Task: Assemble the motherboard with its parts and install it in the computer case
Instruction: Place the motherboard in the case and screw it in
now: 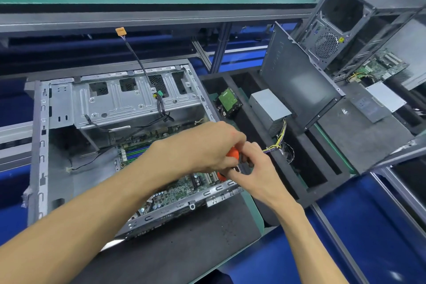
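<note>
Both hands meet over the case's (pixel 41 145) right edge. The left hand (pixel 207 145) curls round an orange tool (pixel 232 152), mostly hidden. The right hand (pixel 251 166) pinches its lower part; the tip cannot be made out. The motherboard (pixel 175 189) lies inside the case, half covered by the arms. Beyond, a cable (pixel 138 57) rises from the drive cage (pixel 119 101).

Drive cage (pixel 119 99) perhaps crowding motherboard (pixel 175 189)

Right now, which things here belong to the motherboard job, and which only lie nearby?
Job: motherboard; open case; orange-handled tool, gripped by left hand and right hand.
Nearby: power supply; drive; side panel; second case.
</note>
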Demonstrator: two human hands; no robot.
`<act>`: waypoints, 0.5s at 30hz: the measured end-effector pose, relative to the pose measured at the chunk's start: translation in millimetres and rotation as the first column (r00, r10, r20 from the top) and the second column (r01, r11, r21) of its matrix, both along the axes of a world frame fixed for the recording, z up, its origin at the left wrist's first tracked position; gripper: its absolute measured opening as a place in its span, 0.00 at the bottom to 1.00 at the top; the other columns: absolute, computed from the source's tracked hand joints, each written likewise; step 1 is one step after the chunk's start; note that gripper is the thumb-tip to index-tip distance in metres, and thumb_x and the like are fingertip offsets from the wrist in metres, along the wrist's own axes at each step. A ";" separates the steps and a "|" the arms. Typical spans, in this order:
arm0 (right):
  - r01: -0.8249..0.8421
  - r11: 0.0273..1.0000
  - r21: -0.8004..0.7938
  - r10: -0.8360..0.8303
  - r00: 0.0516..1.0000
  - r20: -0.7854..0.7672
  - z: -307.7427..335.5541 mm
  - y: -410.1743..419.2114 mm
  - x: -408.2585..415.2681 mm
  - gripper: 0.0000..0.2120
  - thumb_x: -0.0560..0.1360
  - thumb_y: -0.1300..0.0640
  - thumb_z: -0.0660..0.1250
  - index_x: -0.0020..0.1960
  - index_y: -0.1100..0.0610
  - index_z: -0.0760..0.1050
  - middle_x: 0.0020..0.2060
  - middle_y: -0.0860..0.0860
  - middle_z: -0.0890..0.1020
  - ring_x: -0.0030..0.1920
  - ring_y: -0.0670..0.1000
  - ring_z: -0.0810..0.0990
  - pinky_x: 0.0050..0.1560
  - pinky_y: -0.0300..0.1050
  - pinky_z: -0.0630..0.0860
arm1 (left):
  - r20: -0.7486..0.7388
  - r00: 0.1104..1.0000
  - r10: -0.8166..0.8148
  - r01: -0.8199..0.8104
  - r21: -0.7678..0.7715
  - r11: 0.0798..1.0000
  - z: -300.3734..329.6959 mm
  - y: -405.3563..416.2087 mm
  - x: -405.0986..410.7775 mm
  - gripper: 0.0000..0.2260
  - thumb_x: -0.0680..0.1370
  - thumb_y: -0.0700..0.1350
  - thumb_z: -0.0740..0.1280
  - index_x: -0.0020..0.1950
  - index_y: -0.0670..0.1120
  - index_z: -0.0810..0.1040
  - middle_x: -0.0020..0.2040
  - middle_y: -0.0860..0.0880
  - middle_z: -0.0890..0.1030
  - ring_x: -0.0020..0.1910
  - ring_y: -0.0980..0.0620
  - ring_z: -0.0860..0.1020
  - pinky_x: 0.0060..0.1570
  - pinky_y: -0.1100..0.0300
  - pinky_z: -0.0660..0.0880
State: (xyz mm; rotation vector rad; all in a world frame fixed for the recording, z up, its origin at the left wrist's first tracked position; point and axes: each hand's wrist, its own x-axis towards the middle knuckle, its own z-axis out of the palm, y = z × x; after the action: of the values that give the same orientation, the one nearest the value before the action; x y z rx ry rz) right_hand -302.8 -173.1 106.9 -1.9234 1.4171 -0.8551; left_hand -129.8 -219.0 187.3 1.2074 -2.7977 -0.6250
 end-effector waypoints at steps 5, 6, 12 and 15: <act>-0.014 1.000 -0.003 0.014 1.000 0.002 -0.2 -3.4 0.2 0.08 0.66 0.46 0.72 0.40 0.41 0.73 0.37 0.40 0.74 0.43 0.45 0.69 0.43 0.33 0.65 | -0.054 0.998 -0.012 0.016 0.078 0.997 0.5 2.5 3.6 0.12 0.76 0.49 0.68 0.59 0.51 0.75 0.51 0.52 0.75 0.49 0.50 0.76 0.51 0.53 0.75; -0.022 1.000 -0.002 0.022 1.000 -0.003 -0.3 -3.9 0.0 0.08 0.66 0.46 0.72 0.42 0.41 0.75 0.38 0.42 0.74 0.44 0.46 0.70 0.43 0.33 0.65 | -0.039 0.999 0.036 -0.035 0.014 0.999 -2.7 3.8 2.0 0.14 0.76 0.55 0.68 0.57 0.50 0.74 0.49 0.51 0.76 0.48 0.48 0.77 0.48 0.52 0.75; -0.030 1.000 -0.001 0.030 0.999 -0.010 -0.2 -4.7 1.5 0.12 0.66 0.47 0.74 0.42 0.35 0.73 0.40 0.38 0.75 0.45 0.44 0.72 0.45 0.31 0.66 | -0.052 0.999 -0.012 0.014 0.026 1.000 -3.0 -1.6 -1.2 0.06 0.77 0.49 0.69 0.52 0.50 0.78 0.43 0.54 0.74 0.44 0.50 0.76 0.42 0.56 0.73; -0.010 1.000 0.026 0.010 1.000 0.011 -2.8 -4.5 -0.4 0.16 0.65 0.50 0.74 0.44 0.31 0.74 0.43 0.39 0.75 0.46 0.45 0.74 0.47 0.32 0.70 | -0.067 0.994 -0.087 0.097 0.148 0.984 -0.6 -2.8 2.7 0.11 0.75 0.44 0.69 0.55 0.53 0.78 0.48 0.54 0.73 0.47 0.51 0.76 0.50 0.51 0.76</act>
State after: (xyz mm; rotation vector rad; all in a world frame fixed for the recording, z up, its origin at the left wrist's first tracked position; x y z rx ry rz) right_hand -303.2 -177.6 104.1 -1.9021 1.4044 -0.8371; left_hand -127.2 -221.8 186.7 1.0651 -2.8126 -0.8795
